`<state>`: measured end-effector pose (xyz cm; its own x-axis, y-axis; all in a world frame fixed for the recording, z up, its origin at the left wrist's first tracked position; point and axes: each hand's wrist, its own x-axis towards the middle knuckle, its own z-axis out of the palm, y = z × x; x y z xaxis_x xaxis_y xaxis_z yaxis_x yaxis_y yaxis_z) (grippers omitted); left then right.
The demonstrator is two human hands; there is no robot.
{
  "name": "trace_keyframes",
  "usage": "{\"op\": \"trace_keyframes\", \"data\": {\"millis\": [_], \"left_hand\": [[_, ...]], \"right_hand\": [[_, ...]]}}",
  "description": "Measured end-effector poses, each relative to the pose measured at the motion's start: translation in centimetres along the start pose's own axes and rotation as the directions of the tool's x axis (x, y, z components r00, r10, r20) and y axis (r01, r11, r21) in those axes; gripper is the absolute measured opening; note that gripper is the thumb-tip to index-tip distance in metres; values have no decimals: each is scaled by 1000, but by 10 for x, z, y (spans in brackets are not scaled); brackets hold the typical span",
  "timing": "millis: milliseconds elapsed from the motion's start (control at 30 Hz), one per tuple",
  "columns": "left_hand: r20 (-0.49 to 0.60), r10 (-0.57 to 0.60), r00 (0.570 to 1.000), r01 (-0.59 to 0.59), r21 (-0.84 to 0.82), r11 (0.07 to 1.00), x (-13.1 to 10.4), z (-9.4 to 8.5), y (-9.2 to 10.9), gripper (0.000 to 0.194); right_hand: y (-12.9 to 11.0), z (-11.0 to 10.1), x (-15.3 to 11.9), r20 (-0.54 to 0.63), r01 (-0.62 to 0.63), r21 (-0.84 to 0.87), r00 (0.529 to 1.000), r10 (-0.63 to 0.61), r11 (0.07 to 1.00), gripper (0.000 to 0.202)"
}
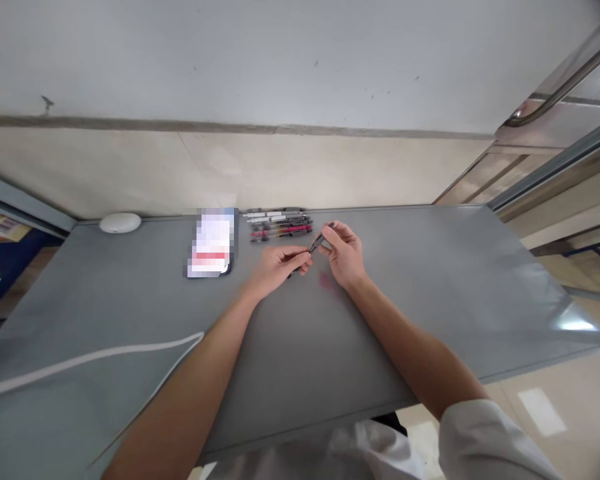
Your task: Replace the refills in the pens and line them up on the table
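Note:
A dark pen [316,244] is held slantwise between my two hands, just above the grey table [430,280]. My left hand [279,268] pinches its lower end, with the tip poking out below the fingers. Thumb and fingers of my right hand [346,252] close on the upper end. Beyond my left hand lies a row of several pens [280,223], some white, some dark, one pink-red [287,231]. A small pinkish stain [326,280] shows on the tabletop below the held pen.
Left of the pens lies a phone [213,241] with its screen blurred. A white oval case [121,223] sits at the back left. One white cable [105,353] runs across the left side to my left forearm. The wall [280,170] borders the table's far edge.

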<state>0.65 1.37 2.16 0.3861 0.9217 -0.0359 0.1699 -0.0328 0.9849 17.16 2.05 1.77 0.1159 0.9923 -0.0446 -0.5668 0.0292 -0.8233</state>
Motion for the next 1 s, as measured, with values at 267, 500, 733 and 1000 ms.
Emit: {"op": "trace_keyframes", "data": {"millis": [267, 500, 733, 1000], "left_hand": [[-99, -4, 995, 7, 40, 999, -1, 2, 2, 29], [-82, -1, 997, 5, 58, 998, -1, 1, 0, 29], [-71, 28, 997, -24, 46, 999, -1, 1, -4, 28], [14, -6, 1000, 6, -12, 1000, -1, -3, 0, 28]], "right_hand": [[0, 0, 1, -32, 15, 59, 999, -13, 998, 27], [-1, 1, 0, -14, -11, 19, 1000, 11, 1000, 30], [0, -2, 0, 3, -8, 8, 1000, 8, 1000, 25], [-2, -1, -2, 82, -26, 20, 996, 24, 999, 18]]}}
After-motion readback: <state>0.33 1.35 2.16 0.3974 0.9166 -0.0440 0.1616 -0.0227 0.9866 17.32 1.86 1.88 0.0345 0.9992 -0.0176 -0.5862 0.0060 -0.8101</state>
